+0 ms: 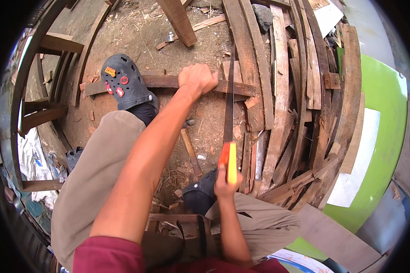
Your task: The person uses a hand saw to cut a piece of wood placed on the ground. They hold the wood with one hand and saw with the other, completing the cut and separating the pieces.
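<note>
A brown wooden batten [163, 82] lies across the ground in front of me. My left hand [198, 78] is closed around it, right of a dark clog [125, 79] on my foot that presses on its left part. My right hand [227, 183] grips the red and yellow handle of a handsaw [229, 109]. The long dark blade points away from me and crosses the batten near its right end, just right of my left hand. Whether the teeth have cut into the wood, I cannot tell.
Several old planks [278, 91] are heaped along the right, beside a green panel [378, 136]. A hammer [191, 152] lies on the dirt between my feet. A wooden frame [45, 118] stands at the left. Another timber [177, 22] juts in at the top.
</note>
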Action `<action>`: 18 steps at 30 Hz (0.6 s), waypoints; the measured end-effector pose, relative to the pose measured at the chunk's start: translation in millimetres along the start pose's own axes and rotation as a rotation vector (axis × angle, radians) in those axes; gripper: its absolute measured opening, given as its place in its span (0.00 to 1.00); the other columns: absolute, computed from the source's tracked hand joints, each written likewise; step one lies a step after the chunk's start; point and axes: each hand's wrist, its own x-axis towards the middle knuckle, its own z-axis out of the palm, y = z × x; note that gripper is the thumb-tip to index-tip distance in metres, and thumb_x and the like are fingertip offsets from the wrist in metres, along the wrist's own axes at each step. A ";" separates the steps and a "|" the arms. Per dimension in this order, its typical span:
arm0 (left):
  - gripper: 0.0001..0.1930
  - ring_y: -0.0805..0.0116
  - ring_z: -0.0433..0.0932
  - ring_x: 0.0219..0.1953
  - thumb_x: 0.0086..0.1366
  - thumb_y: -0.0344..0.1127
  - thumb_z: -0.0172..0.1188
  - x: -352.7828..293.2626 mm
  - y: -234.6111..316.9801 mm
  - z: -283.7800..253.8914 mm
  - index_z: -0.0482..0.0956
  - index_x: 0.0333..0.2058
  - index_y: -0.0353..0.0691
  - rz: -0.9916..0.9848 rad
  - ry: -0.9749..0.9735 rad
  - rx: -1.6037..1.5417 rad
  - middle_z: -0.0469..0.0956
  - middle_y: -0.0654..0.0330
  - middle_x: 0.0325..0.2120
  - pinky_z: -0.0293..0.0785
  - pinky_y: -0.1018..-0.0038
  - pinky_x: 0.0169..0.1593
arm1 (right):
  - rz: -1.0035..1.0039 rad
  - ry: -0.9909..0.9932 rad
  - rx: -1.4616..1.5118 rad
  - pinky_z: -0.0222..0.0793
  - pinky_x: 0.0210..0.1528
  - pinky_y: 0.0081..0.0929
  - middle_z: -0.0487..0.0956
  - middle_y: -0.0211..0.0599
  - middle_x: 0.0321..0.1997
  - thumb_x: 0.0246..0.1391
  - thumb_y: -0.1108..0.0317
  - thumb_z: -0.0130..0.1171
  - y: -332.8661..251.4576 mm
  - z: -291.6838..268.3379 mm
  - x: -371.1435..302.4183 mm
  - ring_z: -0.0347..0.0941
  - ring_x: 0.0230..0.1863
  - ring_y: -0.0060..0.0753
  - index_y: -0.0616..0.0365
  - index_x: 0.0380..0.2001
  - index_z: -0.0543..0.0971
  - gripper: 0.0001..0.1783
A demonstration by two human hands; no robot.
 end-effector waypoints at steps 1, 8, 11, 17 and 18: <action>0.28 0.49 0.83 0.49 0.67 0.56 0.47 -0.1 3.8 -1.6 0.86 0.41 0.37 0.002 -0.012 -0.013 0.84 0.47 0.43 0.79 0.60 0.53 | 0.078 -0.002 0.014 0.64 0.24 0.20 0.77 0.31 0.22 0.58 0.76 0.54 -1.7 -20.5 -49.2 0.68 0.20 0.17 0.72 0.49 0.77 0.17; 0.27 0.52 0.83 0.50 0.66 0.55 0.49 7.2 12.0 -1.4 0.86 0.42 0.38 0.031 0.050 -0.022 0.84 0.49 0.45 0.78 0.61 0.54 | 0.055 0.079 0.087 0.65 0.25 0.29 0.75 0.35 0.15 0.57 0.72 0.59 11.4 35.0 109.5 0.73 0.20 0.24 0.69 0.26 0.80 0.10; 0.29 0.47 0.82 0.49 0.66 0.55 0.49 5.3 8.8 -0.1 0.86 0.39 0.32 0.021 0.091 -0.075 0.83 0.41 0.42 0.77 0.57 0.53 | -0.161 0.130 0.081 0.63 0.23 0.30 0.73 0.35 0.15 0.57 0.70 0.60 -13.1 53.1 128.2 0.69 0.19 0.23 0.68 0.23 0.78 0.12; 0.29 0.45 0.82 0.48 0.66 0.55 0.49 6.7 6.5 1.3 0.86 0.39 0.31 0.055 0.110 -0.064 0.83 0.40 0.41 0.76 0.57 0.54 | -0.228 0.128 0.129 0.66 0.26 0.28 0.74 0.35 0.17 0.56 0.70 0.61 -10.0 50.7 129.2 0.71 0.21 0.22 0.68 0.28 0.80 0.09; 0.29 0.45 0.82 0.48 0.66 0.55 0.49 6.8 6.4 1.4 0.86 0.39 0.31 0.058 0.112 -0.060 0.83 0.40 0.40 0.76 0.57 0.54 | -0.225 0.126 0.106 0.65 0.26 0.28 0.74 0.35 0.17 0.56 0.70 0.61 -8.2 49.7 129.7 0.70 0.21 0.22 0.67 0.28 0.80 0.09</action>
